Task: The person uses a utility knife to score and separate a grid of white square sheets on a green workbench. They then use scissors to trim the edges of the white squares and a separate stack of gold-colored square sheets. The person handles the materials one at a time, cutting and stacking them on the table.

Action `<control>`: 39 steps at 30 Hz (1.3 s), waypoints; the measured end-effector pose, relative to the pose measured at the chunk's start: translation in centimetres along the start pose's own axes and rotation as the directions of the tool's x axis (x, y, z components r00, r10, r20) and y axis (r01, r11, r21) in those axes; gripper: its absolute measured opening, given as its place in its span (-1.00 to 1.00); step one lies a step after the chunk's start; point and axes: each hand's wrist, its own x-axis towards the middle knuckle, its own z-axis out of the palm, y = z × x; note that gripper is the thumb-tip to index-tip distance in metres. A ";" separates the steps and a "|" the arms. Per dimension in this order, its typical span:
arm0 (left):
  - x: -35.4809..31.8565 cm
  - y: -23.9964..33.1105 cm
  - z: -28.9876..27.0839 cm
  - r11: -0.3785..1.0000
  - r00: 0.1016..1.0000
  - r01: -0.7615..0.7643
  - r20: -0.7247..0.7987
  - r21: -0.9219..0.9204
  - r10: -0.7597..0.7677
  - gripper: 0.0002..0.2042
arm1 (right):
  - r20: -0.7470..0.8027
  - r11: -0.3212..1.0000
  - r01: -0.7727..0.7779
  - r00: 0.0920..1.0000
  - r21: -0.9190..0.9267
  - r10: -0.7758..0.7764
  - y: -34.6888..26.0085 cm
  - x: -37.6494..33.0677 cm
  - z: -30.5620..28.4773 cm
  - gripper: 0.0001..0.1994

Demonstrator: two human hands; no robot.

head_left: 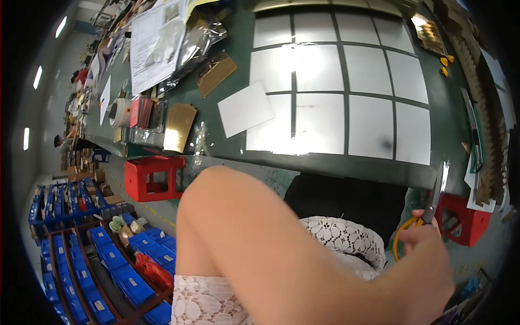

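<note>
My left arm [303, 260] is bent, its elbow raised, and the forearm crosses in front of me to the lower right. Its hand overlaps my right hand and arm there, so the left fingers cannot be made out. Past it, my right hand [425, 241] is closed on scissors [428, 215] with yellow-orange handles. Their metal blades point up and away, close to the table's front edge. Nearest beyond them, white rectangular sheets [370, 127] lie in rows on the dark green table [227, 149]. One loose white sheet [245, 110] sits askew, overlapping the left side of the rows.
Left of the sheets are gold-coloured plates [180, 128], a white tape roll [119, 112], papers [157, 49] and clear plastic bags. A utility knife [475, 141] lies at the right. Red stools [154, 179] stand by the table; blue bins [127, 281] fill racks at lower left.
</note>
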 end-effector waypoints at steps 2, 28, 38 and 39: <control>-0.1 0.0 0.0 1.000 1.000 0.000 -0.004 0.008 0.000 -0.88 | 0.059 0.978 -0.210 0.976 -0.002 0.209 2.1 -0.5 -2.6 -0.32; -17.7 -3.8 -1.4 0.257 0.374 0.927 -0.609 0.274 -0.699 -0.84 | -0.004 0.991 0.136 0.991 -0.002 -0.136 -3.0 1.1 5.0 -0.18; -19.6 -5.3 0.6 0.178 0.397 0.888 -0.510 0.425 -0.763 -0.83 | 0.045 0.988 0.156 0.987 0.016 -0.157 -3.6 1.3 5.6 -0.18; -19.7 -5.4 0.7 0.189 0.413 0.878 -0.498 0.440 -0.762 -0.84 | 0.045 0.987 0.159 0.986 0.013 -0.160 -3.6 1.2 5.6 -0.18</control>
